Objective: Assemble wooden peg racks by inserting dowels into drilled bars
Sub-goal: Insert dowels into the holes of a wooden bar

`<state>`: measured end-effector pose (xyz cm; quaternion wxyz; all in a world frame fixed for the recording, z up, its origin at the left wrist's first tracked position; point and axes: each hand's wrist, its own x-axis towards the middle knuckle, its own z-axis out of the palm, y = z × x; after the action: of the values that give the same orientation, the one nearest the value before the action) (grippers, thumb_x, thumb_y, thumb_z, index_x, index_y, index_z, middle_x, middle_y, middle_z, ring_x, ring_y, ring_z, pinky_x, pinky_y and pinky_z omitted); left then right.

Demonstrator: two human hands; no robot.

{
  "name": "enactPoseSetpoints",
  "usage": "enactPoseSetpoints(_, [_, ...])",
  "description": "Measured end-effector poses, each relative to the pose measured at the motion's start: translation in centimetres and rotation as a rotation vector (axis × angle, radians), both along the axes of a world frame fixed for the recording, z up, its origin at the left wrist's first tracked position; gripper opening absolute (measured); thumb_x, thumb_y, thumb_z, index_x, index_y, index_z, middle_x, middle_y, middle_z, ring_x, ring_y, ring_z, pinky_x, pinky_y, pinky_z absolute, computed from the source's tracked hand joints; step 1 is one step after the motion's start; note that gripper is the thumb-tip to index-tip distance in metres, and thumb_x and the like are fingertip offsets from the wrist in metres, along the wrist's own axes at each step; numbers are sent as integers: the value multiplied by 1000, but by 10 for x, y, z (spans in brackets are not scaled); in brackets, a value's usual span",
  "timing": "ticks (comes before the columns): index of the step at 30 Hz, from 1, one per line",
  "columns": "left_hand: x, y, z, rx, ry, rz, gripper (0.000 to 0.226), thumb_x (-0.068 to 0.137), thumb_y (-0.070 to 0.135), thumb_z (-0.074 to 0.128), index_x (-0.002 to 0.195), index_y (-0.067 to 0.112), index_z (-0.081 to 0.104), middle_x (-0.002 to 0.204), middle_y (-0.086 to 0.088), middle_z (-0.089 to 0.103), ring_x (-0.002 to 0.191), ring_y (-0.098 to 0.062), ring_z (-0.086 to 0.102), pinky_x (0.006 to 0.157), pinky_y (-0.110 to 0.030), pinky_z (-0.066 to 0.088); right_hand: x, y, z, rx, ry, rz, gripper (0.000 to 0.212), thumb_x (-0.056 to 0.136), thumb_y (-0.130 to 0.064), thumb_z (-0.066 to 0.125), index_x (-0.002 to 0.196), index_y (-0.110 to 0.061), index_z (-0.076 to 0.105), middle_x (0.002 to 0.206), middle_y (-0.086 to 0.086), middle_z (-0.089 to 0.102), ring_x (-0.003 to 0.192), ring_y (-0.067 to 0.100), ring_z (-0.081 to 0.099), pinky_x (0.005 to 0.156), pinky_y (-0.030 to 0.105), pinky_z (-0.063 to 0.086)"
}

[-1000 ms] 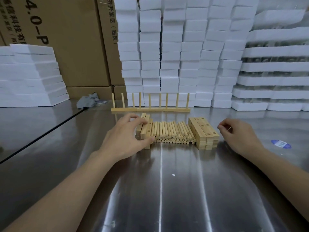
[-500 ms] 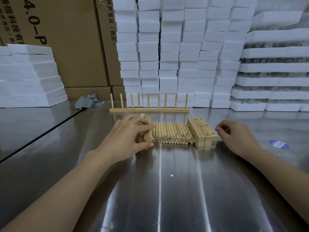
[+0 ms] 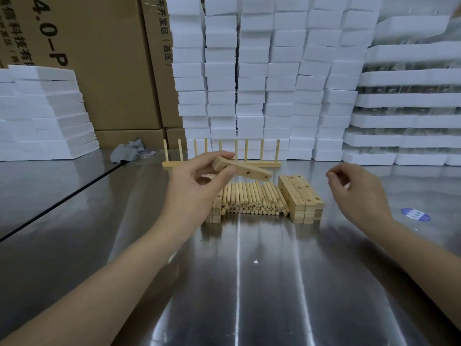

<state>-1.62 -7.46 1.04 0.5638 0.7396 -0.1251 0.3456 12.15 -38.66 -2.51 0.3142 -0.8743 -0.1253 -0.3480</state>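
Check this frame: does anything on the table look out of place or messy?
Only minor things: a crumpled grey rag lies back left on the table by the cardboard boxes, and a white speck sits in front of the dowel pile. Nothing looks damaged.

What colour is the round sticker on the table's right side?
The sticker is blue with a white marking; head view shows it.

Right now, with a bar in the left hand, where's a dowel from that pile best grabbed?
By the near end of a top-layer dowel, the right hand coming from above on the person's side. The dowels lie packed side by side between the bar stacks, flanks hemmed in, but their round ends face the person, exposed.
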Motion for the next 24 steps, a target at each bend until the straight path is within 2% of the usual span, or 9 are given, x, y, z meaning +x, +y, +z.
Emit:
enactPoseSetpoints(3, [-3,-5,5,-351,113,-181,34,89,30,80,120,19,77,108,-4,82,100,-19,79,79,-22,60,-14,11,17,141,-156,77,12,104,-34,53,101,-34,64,93,-19,63,88,2,61,73,31,50])
enactPoseSetpoints(6, [-3,-7,4,-552,167,-327,40,88,28,80,124,11,75,113,-13,80,104,-24,79,80,-24,62,-37,25,34,171,-275,252,21,108,-40,44,114,-35,64,100,-18,63,95,0,60,75,14,44])
enactPoseSetpoints(9, [-2,-9,1,-647,203,-390,40,92,25,77,128,8,72,117,-15,79,107,-26,78,79,-25,62,-60,39,42,16,-251,449,39,103,-51,50,138,-34,55,109,-21,61,98,7,63,77,19,47])
enactPoseSetpoints(11, [-1,-12,-2,-672,225,-417,41,93,25,76,130,8,70,119,-16,79,108,-26,79,77,-24,62,-69,47,42,-131,-260,471,51,99,-52,60,145,-31,51,107,-22,58,94,6,62,75,23,50])
enactPoseSetpoints(14, [1,-14,-4,-690,262,-446,39,96,25,73,131,9,69,120,-16,79,110,-28,78,75,-25,62,-74,55,41,-167,-327,461,40,99,-35,65,135,-18,62,102,-11,63,84,7,58,74,36,54])
enactPoseSetpoints(17, [2,-12,-5,-695,305,-472,31,109,24,54,132,13,70,124,-15,78,115,-29,76,75,-28,63,-73,53,41,-192,-335,452,33,99,-30,64,129,-17,65,104,-10,65,83,9,59,74,36,52])
enactPoseSetpoints(19, [0,-11,-3,-667,310,-477,32,110,22,50,133,15,71,124,-13,78,115,-29,76,74,-29,63,-71,51,40,-188,-318,442,29,99,-28,66,127,-19,65,103,-13,64,84,10,59,74,37,52])
enactPoseSetpoints(21, [-3,-13,0,-544,280,-409,28,108,18,58,132,21,72,118,-4,80,111,-29,77,74,-30,64,-69,50,39,-184,-310,426,25,99,-29,67,123,-21,66,101,-17,60,86,10,58,74,38,52])
enactPoseSetpoints(24, [-6,-13,3,-215,181,-164,27,101,17,73,125,29,71,109,2,80,98,-16,79,73,-28,63,-63,45,40,-213,-320,418,25,100,-36,66,117,-18,69,104,-11,60,96,13,57,79,39,52])
